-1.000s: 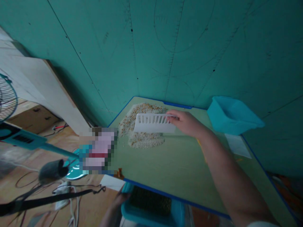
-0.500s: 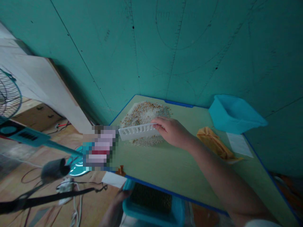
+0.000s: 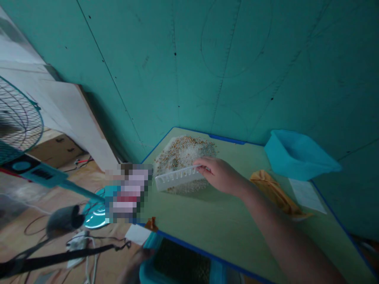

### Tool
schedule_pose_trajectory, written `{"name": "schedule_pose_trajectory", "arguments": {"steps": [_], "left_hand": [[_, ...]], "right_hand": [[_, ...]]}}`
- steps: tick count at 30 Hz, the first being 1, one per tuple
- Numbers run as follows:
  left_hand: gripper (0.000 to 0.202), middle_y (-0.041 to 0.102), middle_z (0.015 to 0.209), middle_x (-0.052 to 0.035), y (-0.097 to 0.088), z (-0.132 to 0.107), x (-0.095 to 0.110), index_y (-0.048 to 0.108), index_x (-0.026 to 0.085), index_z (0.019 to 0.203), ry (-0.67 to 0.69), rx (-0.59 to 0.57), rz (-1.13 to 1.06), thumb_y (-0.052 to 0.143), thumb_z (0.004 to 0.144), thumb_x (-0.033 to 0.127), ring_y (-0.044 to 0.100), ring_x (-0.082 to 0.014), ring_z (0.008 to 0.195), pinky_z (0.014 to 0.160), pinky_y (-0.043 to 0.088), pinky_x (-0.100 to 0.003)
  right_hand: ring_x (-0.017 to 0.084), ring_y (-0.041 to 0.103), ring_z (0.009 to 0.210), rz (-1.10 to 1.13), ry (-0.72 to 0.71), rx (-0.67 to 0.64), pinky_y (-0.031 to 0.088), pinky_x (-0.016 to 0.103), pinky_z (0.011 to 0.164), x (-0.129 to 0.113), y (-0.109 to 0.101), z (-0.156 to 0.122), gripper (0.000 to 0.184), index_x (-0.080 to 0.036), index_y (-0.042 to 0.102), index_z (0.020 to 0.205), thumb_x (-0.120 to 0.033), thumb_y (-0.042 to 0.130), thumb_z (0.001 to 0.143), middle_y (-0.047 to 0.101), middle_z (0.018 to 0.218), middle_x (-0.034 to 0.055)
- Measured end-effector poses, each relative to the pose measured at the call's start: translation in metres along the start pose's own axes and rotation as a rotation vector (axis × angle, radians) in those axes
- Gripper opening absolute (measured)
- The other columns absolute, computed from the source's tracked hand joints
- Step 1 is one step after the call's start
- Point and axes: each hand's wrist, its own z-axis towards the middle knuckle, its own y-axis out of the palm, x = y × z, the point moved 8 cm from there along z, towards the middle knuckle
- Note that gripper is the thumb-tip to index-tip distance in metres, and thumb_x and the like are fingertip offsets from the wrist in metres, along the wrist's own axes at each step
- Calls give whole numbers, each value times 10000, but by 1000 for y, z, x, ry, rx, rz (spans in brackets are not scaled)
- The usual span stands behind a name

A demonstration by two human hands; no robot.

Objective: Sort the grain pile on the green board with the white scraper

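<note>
My right hand (image 3: pixel 217 173) pinches the right end of a white slotted plastic tray (image 3: pixel 174 178), its fingers closed on the upper edge. The tray is tilted over the near side of a spread pile of white and orange-brown grains (image 3: pixel 189 152) on the table. Whether it touches the grains I cannot tell. Down at the lower edge of the view, my blurred left hand (image 3: pixel 137 262) grips the left rim of a blue tub (image 3: pixel 147 264). Dark greenish, grainy contents show inside the tub, which is partly hidden under the table's front edge.
On the pale table (image 3: pixel 213 225) with blue edging, a brown cloth bag (image 3: pixel 275 193) lies right of my forearm. A blue bin (image 3: pixel 299 154) stands at the back right by a white paper (image 3: pixel 308 195). A fan (image 3: pixel 47 173) and cables occupy the left; a green wall rises behind.
The view has shifted, so the table appears lower and slightly right. The blue tub and my left hand have moved left relative to the table. My right hand keeps hold of the tray.
</note>
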Motion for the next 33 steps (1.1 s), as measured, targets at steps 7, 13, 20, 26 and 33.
{"name": "schedule_pose_trajectory", "arguments": {"steps": [7, 13, 20, 26, 33], "left_hand": [[388, 768, 897, -55, 8, -18, -2, 715, 186, 938, -38, 14, -23, 676, 578, 327, 548, -397, 1071, 879, 435, -480], [351, 775, 860, -9, 8, -20, -1, 755, 229, 839, -43, 21, -8, 737, 513, 358, 543, -362, 1091, 911, 425, -397], [328, 777, 847, 20, 10, -15, 9, 755, 251, 839, 44, 8, -15, 748, 517, 315, 537, -340, 1104, 901, 437, -364], [212, 780, 797, 44, 5, -15, 12, 760, 279, 731, 39, 21, -39, 764, 521, 306, 603, -321, 1019, 867, 470, -359], [355, 759, 947, 10, 6, -23, 24, 751, 245, 848, 88, 71, -71, 771, 494, 257, 571, -335, 1064, 846, 489, -327]], "right_hand": [[147, 563, 834, -1, -29, -53, 379, 241, 724, -13, 0, -3, 184, -168, 606, 943, -152, 441, 861, 640, 913, 50], [155, 568, 841, -4, -56, -65, 380, 244, 726, -19, -3, -6, 184, -173, 607, 935, -149, 443, 855, 643, 903, 47], [146, 574, 790, 1, -22, -89, 373, 236, 692, -19, -5, -9, 173, -168, 606, 913, -160, 444, 852, 642, 856, 41], [139, 570, 761, 22, -14, -116, 361, 228, 670, -20, -3, -8, 167, -164, 608, 887, -161, 445, 848, 638, 814, 32], [139, 577, 776, 39, -32, -122, 356, 214, 662, -23, -1, -10, 165, -168, 610, 911, -174, 457, 850, 647, 844, 32]]}}
